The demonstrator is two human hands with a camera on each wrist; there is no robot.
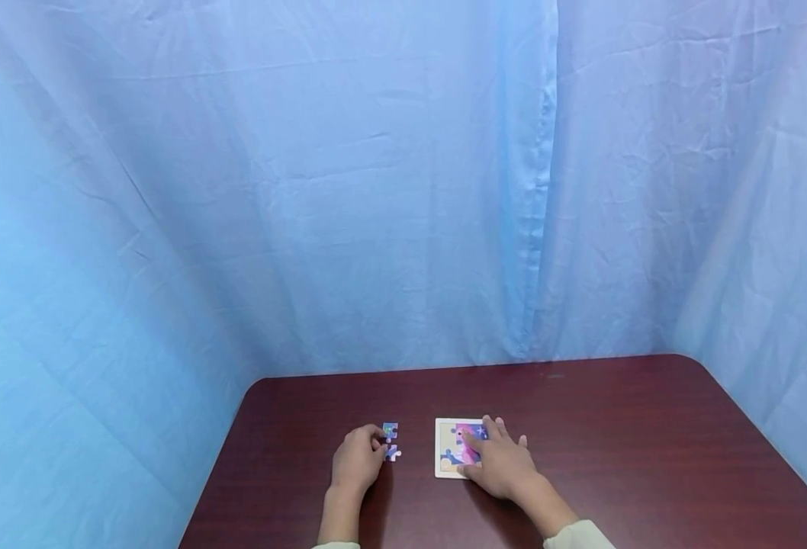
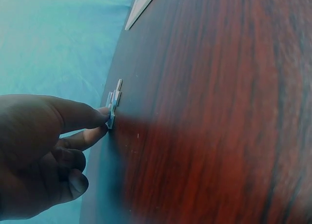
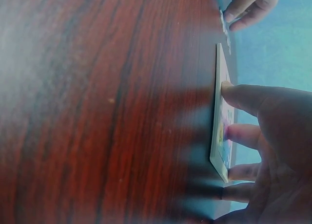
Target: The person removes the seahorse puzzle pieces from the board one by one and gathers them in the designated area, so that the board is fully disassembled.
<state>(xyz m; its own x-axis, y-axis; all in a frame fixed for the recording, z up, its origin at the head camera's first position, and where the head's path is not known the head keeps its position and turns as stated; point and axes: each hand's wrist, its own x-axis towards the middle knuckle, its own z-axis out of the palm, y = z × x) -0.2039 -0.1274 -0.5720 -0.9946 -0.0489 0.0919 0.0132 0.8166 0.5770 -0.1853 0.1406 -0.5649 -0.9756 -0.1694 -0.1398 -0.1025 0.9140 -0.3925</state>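
Observation:
A white-framed puzzle board (image 1: pixel 448 474) lies flat on the table, partly filled with pink, blue and cream pieces. The right hand (image 1: pixel 506 465) rests on its right part with fingers spread; in the right wrist view the thumb and fingertips of this hand (image 3: pixel 273 131) touch the board (image 3: pixel 220 87). To the left, two loose puzzle pieces lie one above the other, an upper piece (image 1: pixel 391 428) and a lower piece (image 1: pixel 393 454). The left hand (image 1: pixel 358 460) pinches at a piece between thumb and index finger; in the left wrist view the fingertips of the hand (image 2: pixel 53 141) meet a piece's edge (image 2: pixel 111 121).
The dark red-brown table (image 1: pixel 623 442) has rounded far corners. Light blue curtains (image 1: pixel 376 229) hang behind it and at both sides. The board stands a short way right of the loose pieces.

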